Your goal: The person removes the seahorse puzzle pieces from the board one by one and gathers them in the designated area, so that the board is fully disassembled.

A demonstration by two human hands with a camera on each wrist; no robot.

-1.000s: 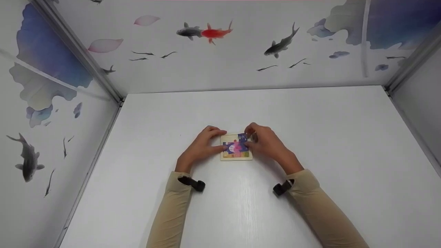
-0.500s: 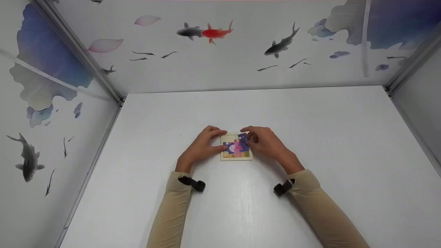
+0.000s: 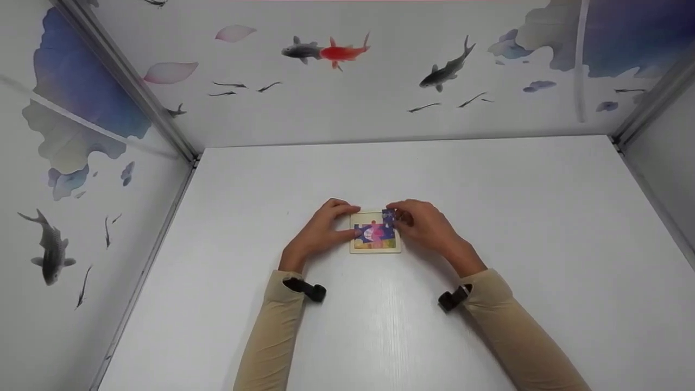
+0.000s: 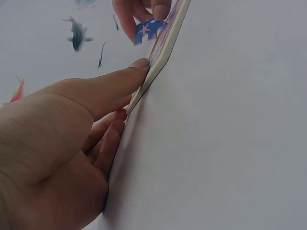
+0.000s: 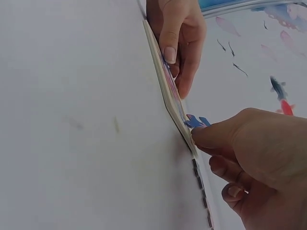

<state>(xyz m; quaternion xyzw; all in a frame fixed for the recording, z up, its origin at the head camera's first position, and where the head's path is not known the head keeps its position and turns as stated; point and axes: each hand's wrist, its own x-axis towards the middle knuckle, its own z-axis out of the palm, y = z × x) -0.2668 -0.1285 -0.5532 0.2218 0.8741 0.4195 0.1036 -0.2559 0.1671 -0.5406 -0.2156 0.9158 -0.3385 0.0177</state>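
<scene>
A small square jigsaw puzzle board (image 3: 374,251) with a pale wooden rim lies on the white table. Its lower part holds joined pieces in pink, purple and yellow-green, while bare wood shows at the upper left. My left hand (image 3: 320,231) grips the board's left side, thumb over the near part and fingers at the far corner. Between thumb and fingers, my right hand (image 3: 429,225) pinches a blue puzzle piece (image 3: 388,216) over the upper right corner. In the left wrist view this piece (image 4: 145,31) shows a pink star and stands tilted up from the board.
White table surface (image 3: 260,179) surrounds the board. A back wall (image 3: 374,108) and a left wall (image 3: 136,201), both printed with fish, enclose the table, with a plain wall (image 3: 662,141) at the right. Each wrist carries a black strap with a small camera.
The blue piece in my right hand has turned and shifted slightly right, toward the board's upper right corner. My left hand keeps its hold. The head view has shifted a little.
</scene>
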